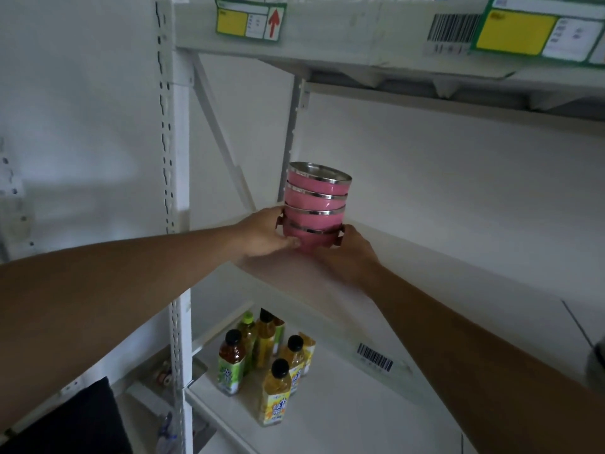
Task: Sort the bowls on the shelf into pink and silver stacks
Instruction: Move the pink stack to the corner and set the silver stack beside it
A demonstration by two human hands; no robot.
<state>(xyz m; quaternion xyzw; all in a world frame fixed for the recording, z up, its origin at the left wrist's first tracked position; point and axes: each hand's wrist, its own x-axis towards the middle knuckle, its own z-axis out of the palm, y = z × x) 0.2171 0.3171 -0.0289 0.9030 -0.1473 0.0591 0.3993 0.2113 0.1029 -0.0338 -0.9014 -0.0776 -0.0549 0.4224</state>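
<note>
Because four nested bowls would topple if lifted by one side, the left hand (265,235) and the right hand (352,245) each curl a closed grip around the bottom bowl of the pink stack (316,204), at the near left corner of the middle shelf (425,273). No silver stack shows. Drink bottles (265,362) stand on the shelf below.
</note>
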